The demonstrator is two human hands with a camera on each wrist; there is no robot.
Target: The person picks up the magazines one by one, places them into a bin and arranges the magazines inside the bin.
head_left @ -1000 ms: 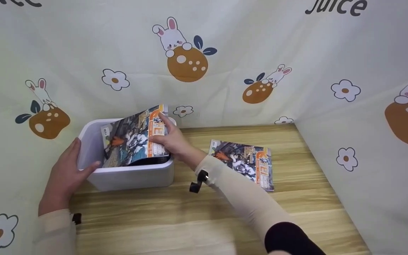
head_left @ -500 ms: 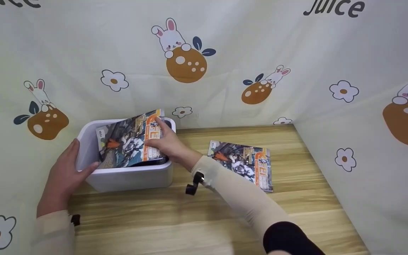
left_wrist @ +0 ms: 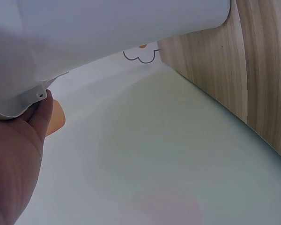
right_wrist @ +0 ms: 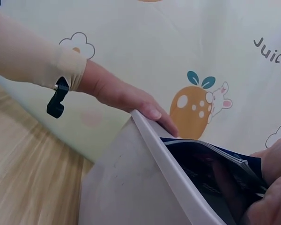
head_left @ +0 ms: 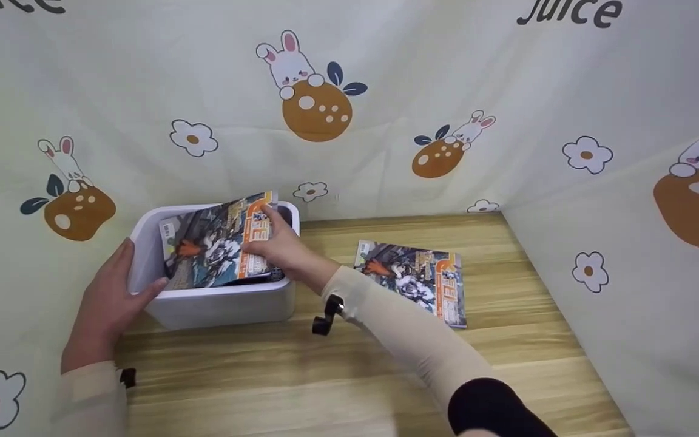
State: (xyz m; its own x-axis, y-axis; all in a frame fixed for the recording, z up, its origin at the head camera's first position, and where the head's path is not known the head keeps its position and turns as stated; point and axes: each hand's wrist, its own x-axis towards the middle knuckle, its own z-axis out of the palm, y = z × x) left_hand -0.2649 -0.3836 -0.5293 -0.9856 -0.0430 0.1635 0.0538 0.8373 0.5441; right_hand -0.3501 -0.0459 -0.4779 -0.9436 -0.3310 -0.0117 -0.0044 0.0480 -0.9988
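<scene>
A white plastic bin (head_left: 222, 310) stands at the left of the wooden surface. My left hand (head_left: 105, 300) grips its left end, the thumb over the front rim and the fingers along the outer side; the left wrist view shows those fingers under the rim's lip. Inside the bin, a magazine (head_left: 204, 250) with a colourful cover lies tilted, its right end raised. My right hand (head_left: 283, 246) holds it by that right end, the thumb and index finger on the cover, the other fingers hidden beneath. Dark covers (right_wrist: 201, 164) show within the bin in the right wrist view.
A second magazine (head_left: 413, 276) with the same cover lies flat on the wooden surface (head_left: 252, 376), right of the bin and partly behind my right forearm. A pale printed cloth (head_left: 386, 73) with rabbits and oranges walls the back and sides.
My right hand has moved slightly left and down with the magazine, which sits lower and further left in the bin. My left hand has kept its grip on the bin.
</scene>
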